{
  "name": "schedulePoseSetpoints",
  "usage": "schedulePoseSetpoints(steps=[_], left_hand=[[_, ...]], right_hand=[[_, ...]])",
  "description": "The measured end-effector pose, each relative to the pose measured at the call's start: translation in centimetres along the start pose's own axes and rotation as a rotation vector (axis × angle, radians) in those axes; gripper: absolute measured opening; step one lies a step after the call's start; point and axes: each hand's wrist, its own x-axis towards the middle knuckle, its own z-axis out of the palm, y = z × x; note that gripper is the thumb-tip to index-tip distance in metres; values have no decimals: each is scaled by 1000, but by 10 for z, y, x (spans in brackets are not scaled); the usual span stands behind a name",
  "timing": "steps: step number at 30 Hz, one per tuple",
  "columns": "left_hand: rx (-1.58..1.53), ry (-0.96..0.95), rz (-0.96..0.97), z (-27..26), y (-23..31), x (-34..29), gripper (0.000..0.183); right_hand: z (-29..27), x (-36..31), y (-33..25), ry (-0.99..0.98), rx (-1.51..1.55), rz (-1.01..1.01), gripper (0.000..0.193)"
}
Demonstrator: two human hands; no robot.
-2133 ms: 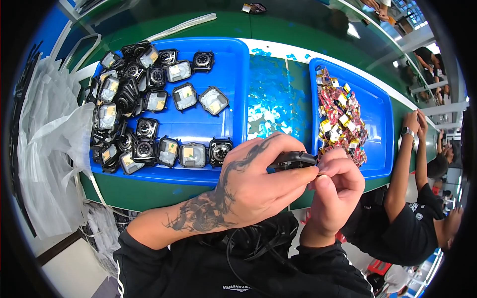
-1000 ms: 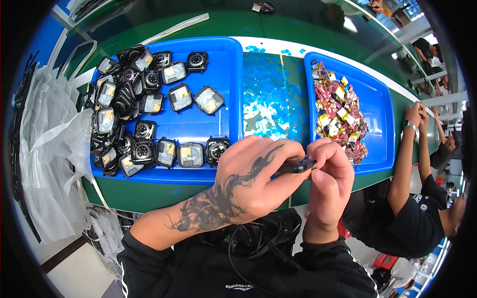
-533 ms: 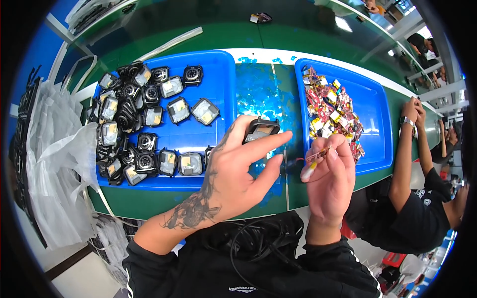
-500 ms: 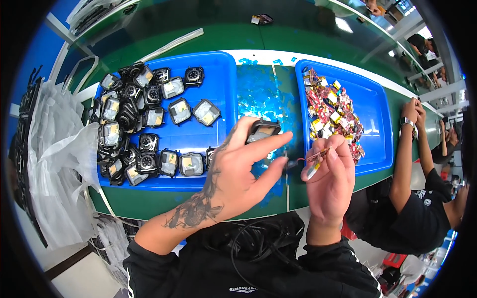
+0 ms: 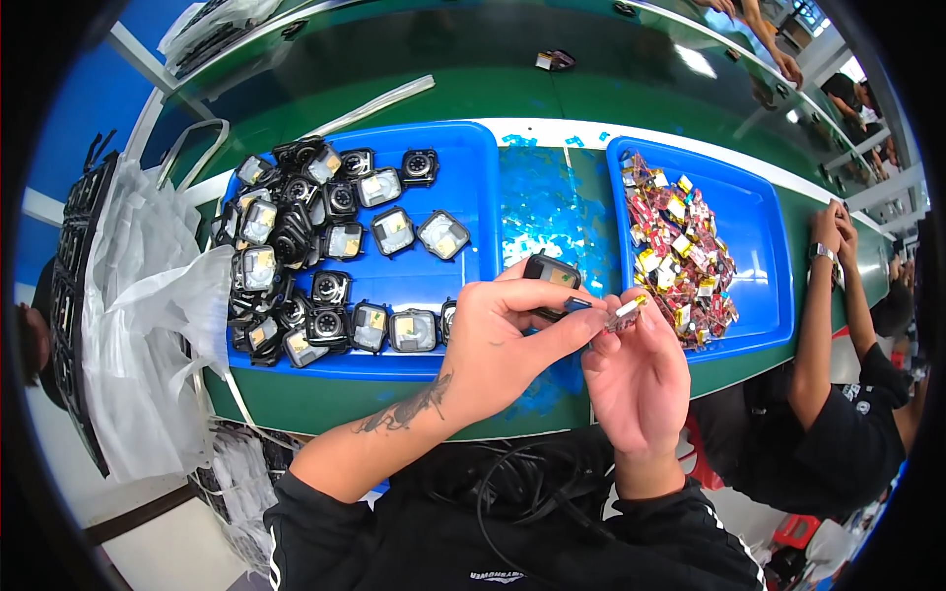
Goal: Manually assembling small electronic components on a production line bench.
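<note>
Green counter (image 5: 296,402) fills my feed, with cloudy plastic sheeting (image 5: 148,325) hanging past its left end. Watch cases (image 5: 294,234) lie heaped along the left edge of the left blue tray (image 5: 486,207), others spread toward its right edge. I see the left hand (image 5: 503,335) with its fingers clamped on a dark watch case (image 5: 552,271), over blue scraps (image 5: 537,212) between the trays. The right hand (image 5: 645,384) pinches a small white-and-yellow part (image 5: 627,311) between thumb and fingertip; whether the left thumb touches it I can't tell. Red-and-yellow parts (image 5: 680,256) pile along the left edge of the right blue tray (image 5: 764,261). Beyond its right edge are a co-worker's forearms (image 5: 816,315).
</note>
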Motion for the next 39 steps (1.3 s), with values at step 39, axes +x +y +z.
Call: schedulePoseSetpoints(steps=[39], left_hand=[[347,-35,13,-13,14,4,13]], right_hand=[[13,31,-32,-132,-1667,-538,22]])
